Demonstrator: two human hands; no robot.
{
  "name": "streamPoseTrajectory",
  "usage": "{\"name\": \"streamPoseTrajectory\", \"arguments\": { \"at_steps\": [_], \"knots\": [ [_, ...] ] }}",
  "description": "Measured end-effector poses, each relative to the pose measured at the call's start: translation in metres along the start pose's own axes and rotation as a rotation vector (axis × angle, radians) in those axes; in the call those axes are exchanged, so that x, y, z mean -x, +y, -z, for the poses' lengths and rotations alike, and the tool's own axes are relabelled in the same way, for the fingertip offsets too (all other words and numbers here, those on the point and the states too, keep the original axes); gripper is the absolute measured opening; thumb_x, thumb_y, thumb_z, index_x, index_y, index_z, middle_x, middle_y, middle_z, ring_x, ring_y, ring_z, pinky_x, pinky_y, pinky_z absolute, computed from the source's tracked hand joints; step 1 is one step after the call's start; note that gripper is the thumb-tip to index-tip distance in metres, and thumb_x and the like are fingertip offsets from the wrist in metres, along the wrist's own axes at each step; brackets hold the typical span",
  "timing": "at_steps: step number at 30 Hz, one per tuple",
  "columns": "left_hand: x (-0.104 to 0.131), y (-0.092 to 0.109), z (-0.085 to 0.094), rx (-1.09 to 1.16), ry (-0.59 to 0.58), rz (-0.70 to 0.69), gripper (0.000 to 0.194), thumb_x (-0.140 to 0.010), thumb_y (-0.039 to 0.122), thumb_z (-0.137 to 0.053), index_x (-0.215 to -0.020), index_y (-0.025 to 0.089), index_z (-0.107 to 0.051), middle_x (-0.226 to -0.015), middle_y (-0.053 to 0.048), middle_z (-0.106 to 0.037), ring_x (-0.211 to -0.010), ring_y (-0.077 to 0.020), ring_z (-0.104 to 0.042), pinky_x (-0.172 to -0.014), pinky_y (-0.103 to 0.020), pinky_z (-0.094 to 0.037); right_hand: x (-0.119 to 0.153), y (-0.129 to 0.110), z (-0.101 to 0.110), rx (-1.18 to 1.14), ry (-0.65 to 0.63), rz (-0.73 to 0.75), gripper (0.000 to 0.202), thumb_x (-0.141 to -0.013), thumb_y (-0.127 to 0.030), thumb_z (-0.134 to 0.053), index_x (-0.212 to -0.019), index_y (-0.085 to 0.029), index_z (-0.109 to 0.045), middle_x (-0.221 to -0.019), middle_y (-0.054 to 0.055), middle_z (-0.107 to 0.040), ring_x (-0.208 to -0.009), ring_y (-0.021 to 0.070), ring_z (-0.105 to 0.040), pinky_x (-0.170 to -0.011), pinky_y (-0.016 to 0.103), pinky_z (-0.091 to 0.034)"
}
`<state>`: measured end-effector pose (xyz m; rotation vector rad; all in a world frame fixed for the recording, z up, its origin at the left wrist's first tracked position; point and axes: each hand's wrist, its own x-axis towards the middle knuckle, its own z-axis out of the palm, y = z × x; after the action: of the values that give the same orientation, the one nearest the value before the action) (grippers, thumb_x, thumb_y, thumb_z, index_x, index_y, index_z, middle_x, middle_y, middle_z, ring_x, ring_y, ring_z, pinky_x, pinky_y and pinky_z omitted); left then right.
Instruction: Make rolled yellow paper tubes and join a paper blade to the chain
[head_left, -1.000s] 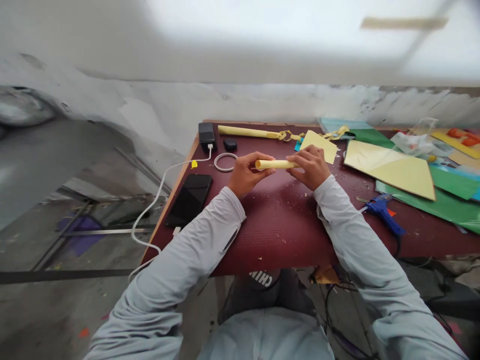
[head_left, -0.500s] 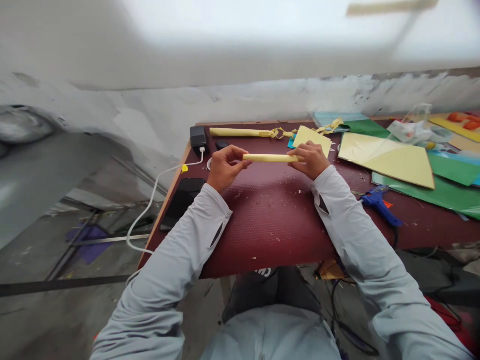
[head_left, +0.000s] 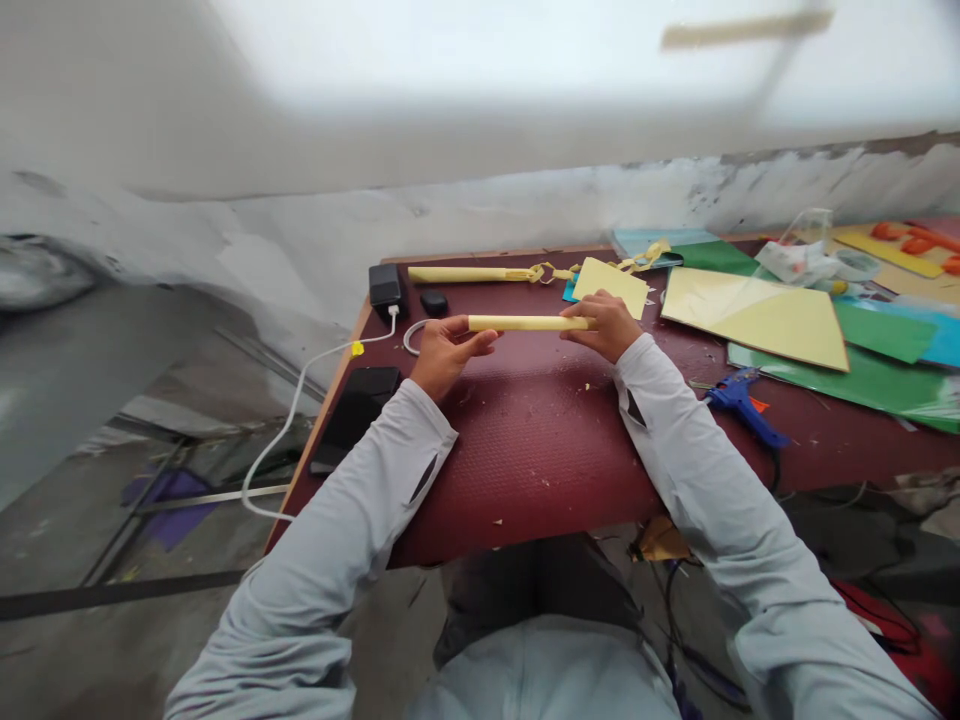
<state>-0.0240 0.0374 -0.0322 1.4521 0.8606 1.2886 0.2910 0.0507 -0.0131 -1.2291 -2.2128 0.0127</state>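
A thin pale-yellow paper tube (head_left: 517, 323) is held level above the dark red tabletop. My left hand (head_left: 442, 358) is closed at its left end, the fingers at the tip and the thumb just below. The right end sits in a pinch of my right hand (head_left: 611, 326), which partly hides it. Behind lies a longer yellow paper tube (head_left: 461, 274) joined to a chain of yellow paper links (head_left: 553, 272). A yellow paper square (head_left: 609, 283) rests just beyond my right hand, over a small blue piece.
A blue glue gun (head_left: 746, 405) lies right of my right forearm. Yellow card sheets (head_left: 757, 315) and green sheets (head_left: 885, 332) spread at the right. At the left are a black charger (head_left: 385, 288) with a white cable (head_left: 307, 370) and a dark flat device (head_left: 356, 415).
The camera view has shifted slightly. My left hand's thumb has dropped lower under the tube's end, and more of that end shows. Both hands still hold the tube.
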Motion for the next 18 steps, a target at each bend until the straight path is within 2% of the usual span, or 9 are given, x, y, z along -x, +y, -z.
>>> {"name": "streamPoseTrajectory", "arguments": {
  "at_steps": [4, 7, 13, 18],
  "knots": [
    [0.003, -0.001, -0.005, 0.016, -0.067, 0.049, 0.054, -0.077, 0.056, -0.088, -0.106, 0.012, -0.079, -0.103, -0.015, -0.080, -0.100, -0.0283, -0.080, -0.079, -0.035, -0.069, 0.000, -0.009, -0.006, 0.020, -0.016, 0.037, 0.037, -0.089, -0.054, -0.076, -0.113, -0.026, -0.079, -0.107, 0.006, -0.078, -0.098, 0.0269, -0.060, -0.089, 0.040, -0.036],
    [0.002, 0.000, -0.005, 0.043, -0.039, 0.039, 0.054, -0.077, 0.058, -0.087, -0.105, 0.012, -0.080, -0.101, -0.014, -0.080, -0.099, -0.0282, -0.080, -0.076, -0.034, -0.069, 0.000, -0.010, -0.004, 0.042, -0.013, 0.028, 0.036, -0.091, -0.056, -0.074, -0.113, -0.028, -0.080, -0.106, 0.005, -0.078, -0.099, 0.0273, -0.060, -0.090, 0.041, -0.034],
    [-0.001, 0.000, -0.002, 0.059, 0.002, 0.001, 0.051, -0.080, 0.059, -0.085, -0.104, 0.014, -0.080, -0.100, -0.013, -0.080, -0.097, -0.0262, -0.080, -0.069, -0.031, -0.068, 0.001, -0.007, 0.007, 0.021, 0.030, -0.035, 0.040, -0.090, -0.060, -0.072, -0.105, -0.024, -0.081, -0.100, 0.007, -0.079, -0.094, 0.0283, -0.060, -0.087, 0.041, -0.035],
    [0.005, -0.001, -0.011, 0.007, -0.071, 0.022, 0.051, -0.080, 0.057, -0.085, -0.107, 0.013, -0.080, -0.099, -0.014, -0.081, -0.094, -0.0255, -0.080, -0.071, -0.033, -0.069, -0.001, -0.026, -0.002, 0.113, -0.004, 0.035, 0.037, -0.093, -0.061, -0.069, -0.102, -0.027, -0.080, -0.102, 0.006, -0.080, -0.102, 0.0291, -0.060, -0.097, 0.047, -0.028]
  ]
}}
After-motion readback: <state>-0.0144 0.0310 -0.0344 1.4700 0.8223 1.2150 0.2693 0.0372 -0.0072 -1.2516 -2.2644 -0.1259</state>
